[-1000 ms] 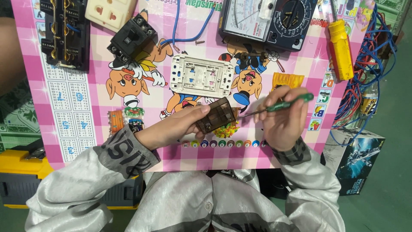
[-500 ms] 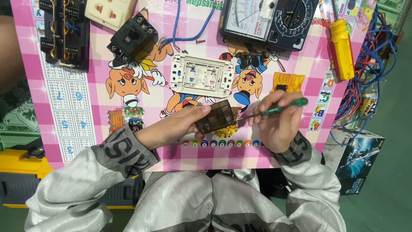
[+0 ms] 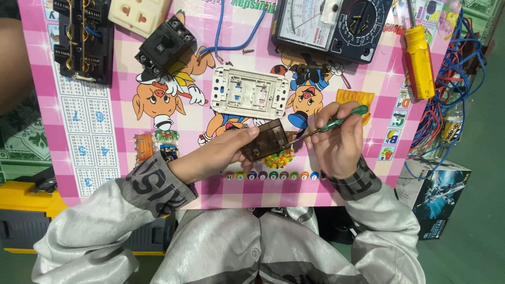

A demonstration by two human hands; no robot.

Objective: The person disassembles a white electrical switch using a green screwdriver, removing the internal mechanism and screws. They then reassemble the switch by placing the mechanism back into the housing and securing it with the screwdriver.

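A pink checked desk [image 3: 357,189] printed with cartoon pigs and number charts carries the clutter. Along its far edge lie a black terminal block [image 3: 83,39], a cream socket [image 3: 141,16], a black breaker [image 3: 165,46], a blue wire [image 3: 231,39], an analog multimeter [image 3: 331,26] and a yellow-handled screwdriver [image 3: 419,60]. A white switch frame [image 3: 250,92] rests at the middle, with a tangle of red and blue wires [image 3: 452,89] spilling off one side.

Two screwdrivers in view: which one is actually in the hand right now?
The green-handled screwdriver, gripped in the right hand with its tip at the brown part. The yellow-handled screwdriver lies untouched on the mat's upper right.
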